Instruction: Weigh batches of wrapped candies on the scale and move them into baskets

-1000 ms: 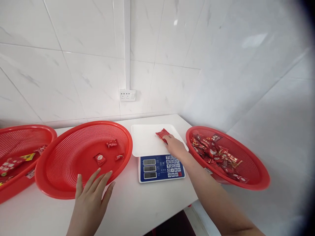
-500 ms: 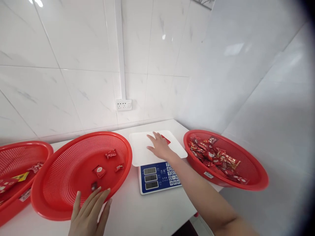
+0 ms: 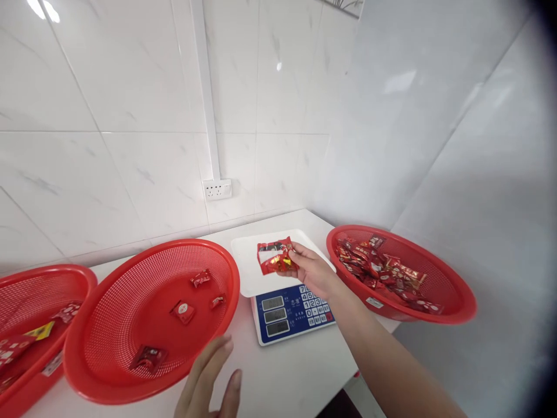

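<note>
My right hand pinches a red snack packet by its right end, over the white weighing tray of a digital scale. The scale's blue panel faces me, with displays on the left and a keypad on the right. My left hand is empty, fingers apart, in front of the middle red basket and cut off by the lower edge. Inside that basket lie several small red-wrapped packets, spread apart.
A red basket at the right holds a heap of red packets. Another red basket at the far left contains red and yellow packets. All stand on a white table against a tiled wall with a power socket.
My right hand has closed on the packet that lay on the weighing tray and lifted it. My left hand has moved right, away from the middle basket's near rim.
</note>
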Demonstrator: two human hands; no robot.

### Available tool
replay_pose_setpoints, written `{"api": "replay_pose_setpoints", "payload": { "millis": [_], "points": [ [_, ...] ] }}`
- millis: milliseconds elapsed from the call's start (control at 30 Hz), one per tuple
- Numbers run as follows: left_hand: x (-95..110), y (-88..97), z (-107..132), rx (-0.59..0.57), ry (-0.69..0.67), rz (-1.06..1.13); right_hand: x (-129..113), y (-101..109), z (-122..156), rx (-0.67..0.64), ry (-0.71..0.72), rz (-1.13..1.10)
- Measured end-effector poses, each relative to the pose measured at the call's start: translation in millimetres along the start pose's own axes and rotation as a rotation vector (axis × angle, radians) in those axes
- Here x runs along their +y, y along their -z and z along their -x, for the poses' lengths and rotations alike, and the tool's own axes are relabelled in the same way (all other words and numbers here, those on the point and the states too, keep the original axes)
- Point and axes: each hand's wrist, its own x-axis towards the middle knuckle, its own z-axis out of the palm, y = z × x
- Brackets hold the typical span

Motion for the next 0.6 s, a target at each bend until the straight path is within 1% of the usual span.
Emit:
{"api": "replay_pose_setpoints", "payload": {
  "millis": [67,133,233,300,367,467,533,600],
  "points": [
    [13,-4.9,-10,-0.086,0.228,0.209,-3,-23,24,-0.107,-0.073,-0.178],
    [22,-5.9,-25,-0.162,0.384,0.388,-4,-42,45,-0.208,-0.131,-0.247],
    [28,-2.6,-47,-0.218,0.543,0.473,-2,-62,63,-0.329,-0.167,-0.228],
    [31,-0.3,-55,-0.217,0.624,0.477,0,-70,66,-0.339,-0.147,-0.127],
    [36,0.3,-59,-0.191,0.678,0.466,3,-77,67,-0.27,-0.098,0.016],
    [44,0.0,-58,-0.135,0.681,0.421,5,-81,69,-0.1,-0.016,0.249],
    [46,1.7,-59,-0.073,0.676,0.385,5,-77,71,0.029,0.068,0.388],
    [47,5.5,-61,0.013,0.707,0.368,4,-65,75,0.174,0.12,0.449]
  ]
}}
